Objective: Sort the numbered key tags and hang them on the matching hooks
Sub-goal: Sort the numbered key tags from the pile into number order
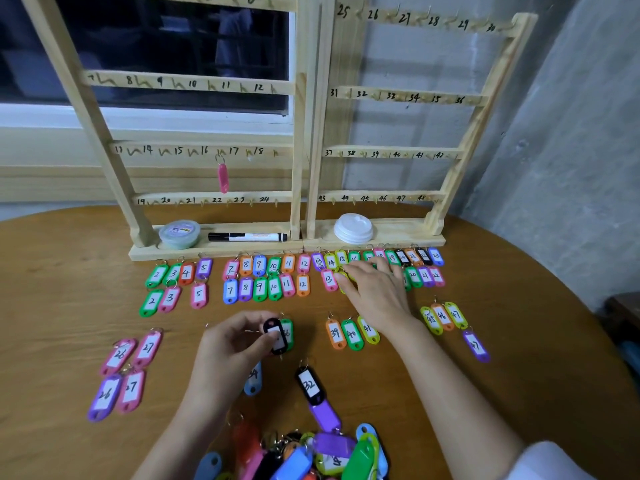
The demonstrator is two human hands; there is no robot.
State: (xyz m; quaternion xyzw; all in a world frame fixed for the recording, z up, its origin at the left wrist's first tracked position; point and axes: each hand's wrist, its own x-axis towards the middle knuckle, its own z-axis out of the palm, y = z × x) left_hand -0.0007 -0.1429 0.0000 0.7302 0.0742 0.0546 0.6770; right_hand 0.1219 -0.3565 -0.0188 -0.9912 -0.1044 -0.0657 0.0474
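Unsorted tag pile [311, 452] at 6 o'clock. Left hand [228, 351] pinches black tag [276, 336] mid-table. Right hand [377, 292], fingers spread flat, touches sorted rows [259, 265] at 1 o'clock, below hook rack [299, 133].

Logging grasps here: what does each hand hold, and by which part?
The left hand pinches a black key tag by its upper left edge. The right hand rests straight-fingered on the sorted tags, gripping nothing visible.

Coloured numbered key tags [273, 288] lie flat in sorted rows before the two wooden hook racks [302, 133], an unsorted pile [311, 452] at the near edge, a pink tag [223, 177] hanging between labels 16 and 17, and a black tag [276, 336] pinched in the left hand [228, 351].
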